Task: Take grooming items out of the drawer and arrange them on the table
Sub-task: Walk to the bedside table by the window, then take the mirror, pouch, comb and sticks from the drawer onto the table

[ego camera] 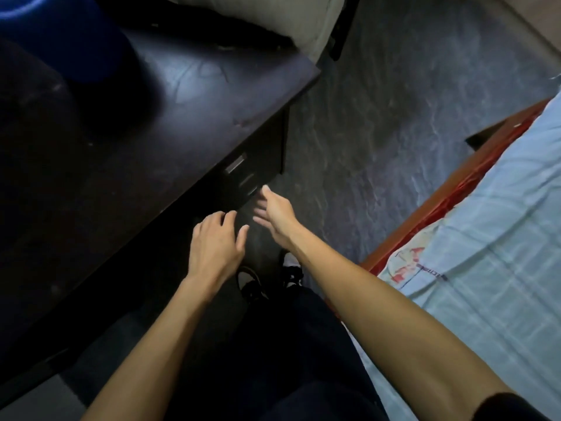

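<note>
Our right hand [274, 209] is released, fingers straight and holding nothing, its tips just beside the lowest metal pull [252, 190] on the dark drawer front [267, 156]. Our left hand [214, 243] hangs loose, spread and empty under the edge of the dark wooden bench [151, 126]. The drawers look closed, and the grooming items are not in view. We judge it best to hook the pull fully and draw it straight out.

We get an open floor [394, 117] lane between desk [151, 123] and bed [501, 192], straight to the drawer fronts [243, 174]. The desk edge overhangs them, so we can only come in low, from the floor side. A blue object [76, 41] blocks the desk's far left corner, with hand room to its right.
</note>
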{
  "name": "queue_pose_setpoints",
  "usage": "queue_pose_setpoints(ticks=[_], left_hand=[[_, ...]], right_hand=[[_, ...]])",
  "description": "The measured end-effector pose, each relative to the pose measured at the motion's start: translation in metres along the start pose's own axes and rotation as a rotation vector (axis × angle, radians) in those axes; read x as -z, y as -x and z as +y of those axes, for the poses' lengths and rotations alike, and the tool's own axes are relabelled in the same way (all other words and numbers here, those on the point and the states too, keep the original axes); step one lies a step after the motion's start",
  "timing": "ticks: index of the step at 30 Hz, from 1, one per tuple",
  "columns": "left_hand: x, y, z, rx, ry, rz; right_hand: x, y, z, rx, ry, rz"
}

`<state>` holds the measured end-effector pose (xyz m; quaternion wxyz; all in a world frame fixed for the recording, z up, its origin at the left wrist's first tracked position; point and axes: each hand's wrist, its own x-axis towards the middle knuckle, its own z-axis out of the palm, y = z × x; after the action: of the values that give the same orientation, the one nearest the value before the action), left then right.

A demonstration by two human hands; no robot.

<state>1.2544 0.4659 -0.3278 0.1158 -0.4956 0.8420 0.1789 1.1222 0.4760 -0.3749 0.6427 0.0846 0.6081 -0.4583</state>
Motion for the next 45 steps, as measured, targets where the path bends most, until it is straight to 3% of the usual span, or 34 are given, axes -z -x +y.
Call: queue_pose_setpoints(ticks=[3,15,26,36,45], left_hand=[[-0.012,-0.005,-0.007,0.025,0.007,-0.001],[-0.035,-0.03,-0.028,0.131,0.06,-0.087],[-0.028,-0.036,-0.04,0.149,0.126,-0.098],[-0.04,-0.007,-0.034,0.089,0.073,-0.008],[-0.043,0.027,-0.003,0.029,0.12,0.038]], right_hand=[[-0.008,-0.025,-0.002,-0.032,-0.185,0.01],[-0.046,-0.101,0.0,-0.063,-0.369,-0.009],[-0.065,-0.122,-0.004,-0.025,-0.325,-0.007],[-0.042,-0.112,0.004,-0.061,-0.295,-0.053],[0.04,-0.062,0.05,-0.078,-0.45,-0.035]])
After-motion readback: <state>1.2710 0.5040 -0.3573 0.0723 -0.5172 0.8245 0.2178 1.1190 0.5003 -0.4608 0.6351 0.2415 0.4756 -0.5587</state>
